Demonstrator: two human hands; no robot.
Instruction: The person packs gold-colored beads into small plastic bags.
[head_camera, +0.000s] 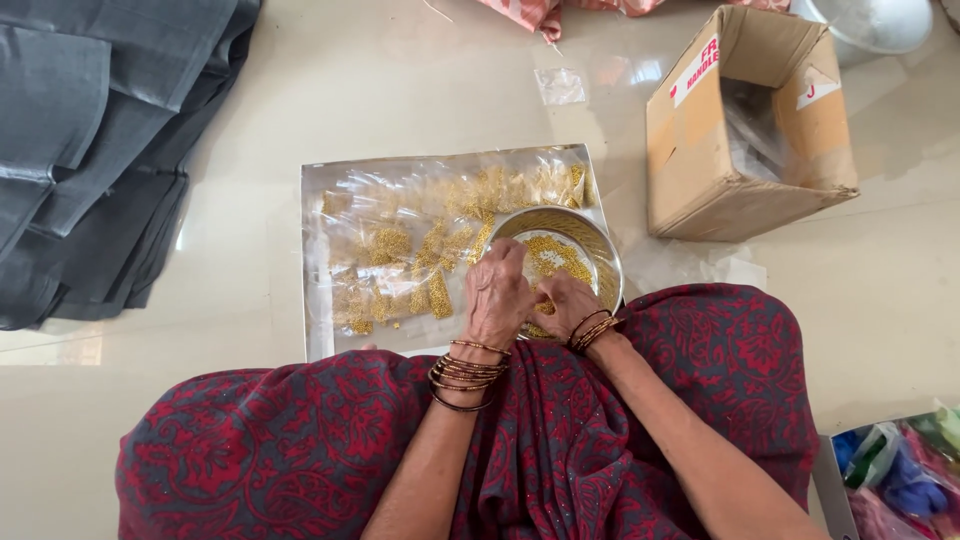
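Note:
A round steel bowl (600, 250) with small gold beads (555, 255) in it rests on the right side of a flat tray (315, 260). The tray is lined with clear plastic and strewn with clusters of gold beads (390, 245). My left hand (497, 295) reaches over the bowl's near-left rim, fingers bent down into it. My right hand (568, 302) sits at the bowl's near edge, its fingertips pinched on a small clump of gold beads. Both wrists wear thin bangles. My lap is covered by red and grey patterned cloth (300, 440).
An open cardboard box (720, 140) with plastic inside stands to the right of the tray. Folded dark grey fabric (90, 140) is piled at the left. A small clear plastic bag (560, 85) lies beyond the tray. Colourful packets (900, 470) sit at the lower right.

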